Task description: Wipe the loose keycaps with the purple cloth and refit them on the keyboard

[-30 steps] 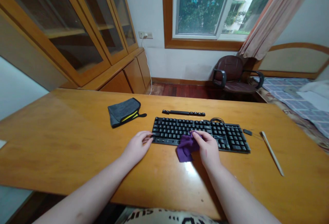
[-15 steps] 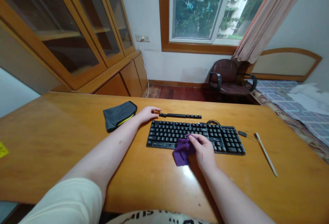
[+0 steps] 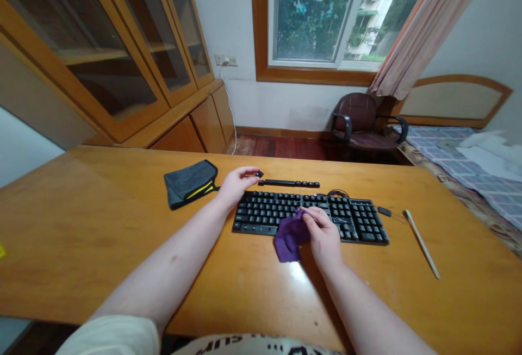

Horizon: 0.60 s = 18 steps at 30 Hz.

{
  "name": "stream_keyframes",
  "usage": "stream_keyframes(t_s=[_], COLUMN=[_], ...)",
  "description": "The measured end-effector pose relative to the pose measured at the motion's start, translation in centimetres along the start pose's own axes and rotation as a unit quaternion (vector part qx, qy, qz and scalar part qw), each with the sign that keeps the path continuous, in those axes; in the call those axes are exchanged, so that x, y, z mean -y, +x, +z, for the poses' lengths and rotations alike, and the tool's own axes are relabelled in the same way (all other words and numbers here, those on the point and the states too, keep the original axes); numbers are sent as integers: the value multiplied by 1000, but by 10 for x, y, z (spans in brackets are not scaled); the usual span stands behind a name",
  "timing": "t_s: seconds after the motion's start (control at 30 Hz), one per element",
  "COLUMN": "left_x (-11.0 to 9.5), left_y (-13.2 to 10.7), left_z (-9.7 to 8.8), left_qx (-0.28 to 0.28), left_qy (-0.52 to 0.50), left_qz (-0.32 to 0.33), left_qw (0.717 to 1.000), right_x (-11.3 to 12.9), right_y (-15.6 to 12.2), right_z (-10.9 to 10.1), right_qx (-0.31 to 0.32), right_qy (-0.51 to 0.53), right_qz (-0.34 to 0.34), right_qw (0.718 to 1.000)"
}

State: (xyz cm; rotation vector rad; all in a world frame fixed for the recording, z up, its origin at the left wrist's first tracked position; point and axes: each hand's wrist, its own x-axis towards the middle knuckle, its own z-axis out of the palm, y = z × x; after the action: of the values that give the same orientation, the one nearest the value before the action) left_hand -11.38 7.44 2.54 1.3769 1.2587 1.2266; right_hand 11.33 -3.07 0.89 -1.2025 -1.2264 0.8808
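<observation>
Half a second back the left hand (image 3: 234, 185) lay flat by the end of the row of loose keycaps (image 3: 290, 183); now it has lifted slightly and drawn back toward the keyboard (image 3: 261, 211), with a single black keycap (image 3: 258, 174) pinched at its fingertips. One second back that hand rested at the keyboard's near left corner. The right hand (image 3: 322, 235) has hardly shifted.

Her left arm reaches long and nearly straight across the desk (image 3: 101, 224), wrist a little raised, fingers curled so that thumb and forefinger close on the keycap just past the left end of the keycap row. The right arm comes in bent from the near edge, its hand resting low over the keyboard's front middle.

Left of the left hand, almost touching the wrist, lies a grey pouch (image 3: 188, 182) with a yellow stripe. Beyond it the desk runs bare to the far left edge. Right of the right hand, past the keyboard's end, sit a small dark plug (image 3: 384, 212) and a pale stick (image 3: 421, 243), well apart from both hands.

The right hand is closed, gripping a bunched purple cloth (image 3: 289, 236), which hangs over the keyboard's front edge onto the desk.
</observation>
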Motion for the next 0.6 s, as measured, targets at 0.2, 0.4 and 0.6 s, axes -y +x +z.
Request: stream_keyframes(t_s=[0.2, 0.4, 0.6], left_x=[-17, -19, -13], left_y=[-84, -107, -107], left_z=[56, 69, 70], left_qx=[-10, 4, -4], left_qy=[-170, -201, -189], left_qz=[-66, -110, -110], left_qw=[983, 973, 976], right_x=[2, 8, 6], right_y=[-5, -10, -8], right_z=[0, -1, 0], right_qx=[13, 13, 16], right_qy=[9, 9, 50], right_qz=[-33, -69, -45], right_qw=[999, 998, 998])
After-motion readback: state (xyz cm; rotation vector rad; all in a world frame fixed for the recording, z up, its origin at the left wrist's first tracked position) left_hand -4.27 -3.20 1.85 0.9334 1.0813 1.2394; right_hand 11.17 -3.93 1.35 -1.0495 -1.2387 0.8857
